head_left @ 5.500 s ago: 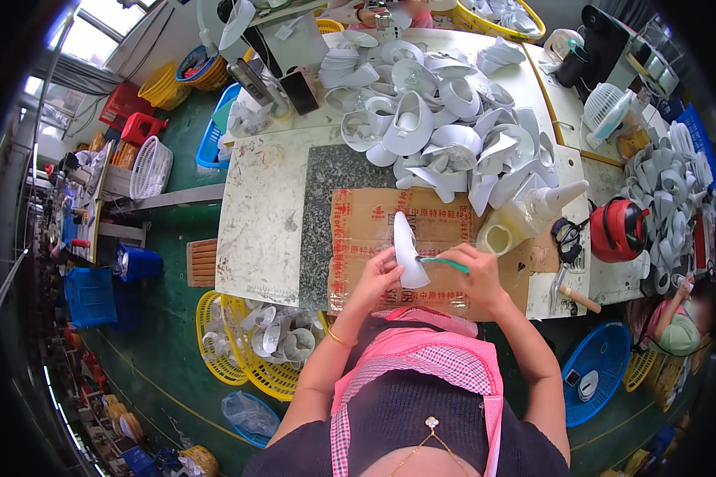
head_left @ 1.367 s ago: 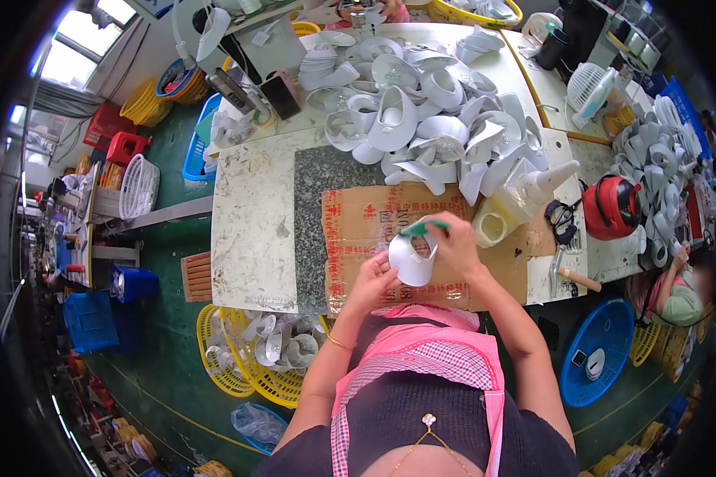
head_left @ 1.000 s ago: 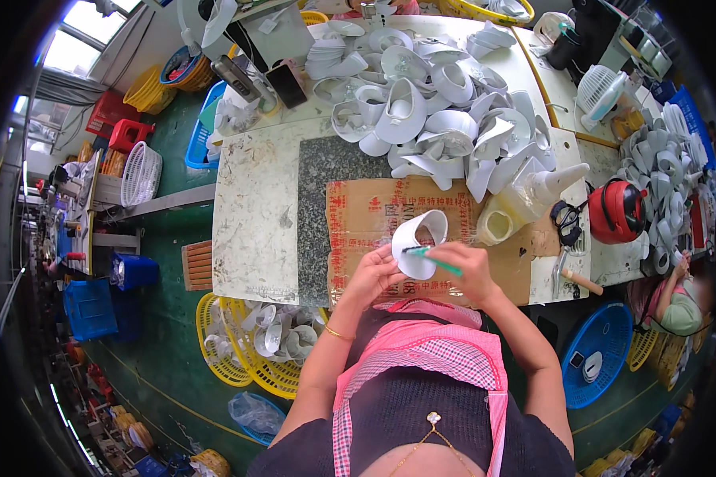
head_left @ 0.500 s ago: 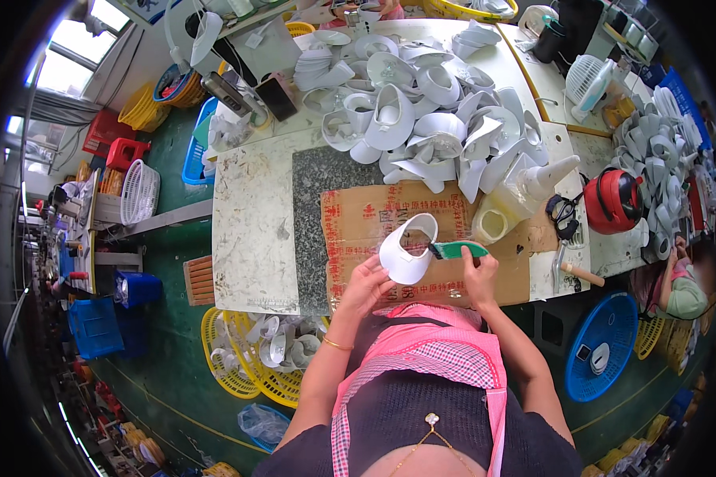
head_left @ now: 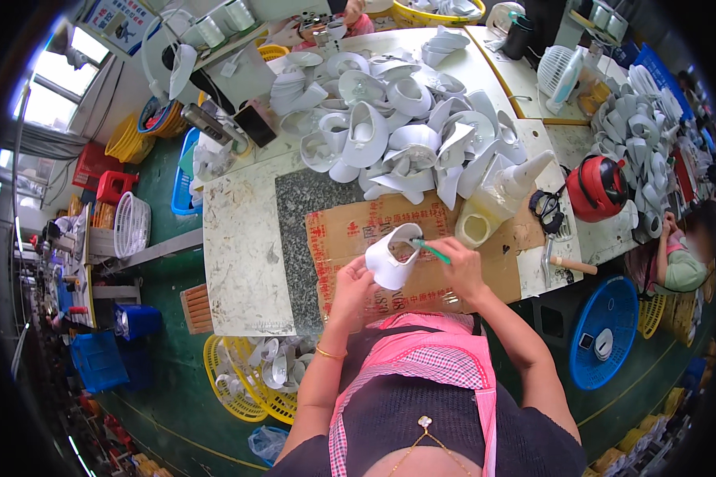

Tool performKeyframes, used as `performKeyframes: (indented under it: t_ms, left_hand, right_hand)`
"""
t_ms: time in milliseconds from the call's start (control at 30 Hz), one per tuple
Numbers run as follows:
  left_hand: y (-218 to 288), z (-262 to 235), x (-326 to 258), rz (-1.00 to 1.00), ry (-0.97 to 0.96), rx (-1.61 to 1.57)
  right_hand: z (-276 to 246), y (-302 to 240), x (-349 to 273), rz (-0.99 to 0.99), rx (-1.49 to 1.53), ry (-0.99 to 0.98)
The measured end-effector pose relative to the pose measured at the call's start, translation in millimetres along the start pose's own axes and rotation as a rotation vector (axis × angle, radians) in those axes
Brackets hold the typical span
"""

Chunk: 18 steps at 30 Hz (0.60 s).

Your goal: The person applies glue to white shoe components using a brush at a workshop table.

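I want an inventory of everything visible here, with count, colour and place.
Table: 1, white, centre
Speckled slab: 1, grey, on table
Cardboard: 1, brown, overlapping slab
Heap of curved pieces: uncountable, white, far tabletop
Bottle: 1, translucent yellowish, cardboard's right side
Round container: 1, red and black, right of bottle
Fan: at least 1, white, upper right
Yellow baskets: several, yellow, floor and top
Round basket: 1, blue, floor right
Co-workers: at least 2, partly seen, top and right
Held piece: 1, white, over cardboard
Green tool: 1, green, at held piece
Left hand: 1, bare, on held piece
Right hand: 1, bare, on green tool
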<state>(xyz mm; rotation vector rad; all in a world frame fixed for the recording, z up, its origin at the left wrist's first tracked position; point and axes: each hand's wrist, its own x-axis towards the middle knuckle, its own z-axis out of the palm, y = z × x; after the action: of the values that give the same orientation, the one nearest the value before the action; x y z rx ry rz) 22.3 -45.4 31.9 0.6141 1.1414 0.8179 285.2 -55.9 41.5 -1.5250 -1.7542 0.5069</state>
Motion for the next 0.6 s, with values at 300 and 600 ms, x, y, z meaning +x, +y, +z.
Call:
performKeyframes:
  t_ms: [300, 600]
  left_hand:
    - [48, -2, 2, 0.289, 0.013, 0.673]
    - [80, 3, 73, 0.252, -0.17, 0.928]
  right_hand:
    - [-53, 54, -10, 0.201, -0.165, 0.263]
    - [-23, 28, -11, 0.362, 0.262, 0.324]
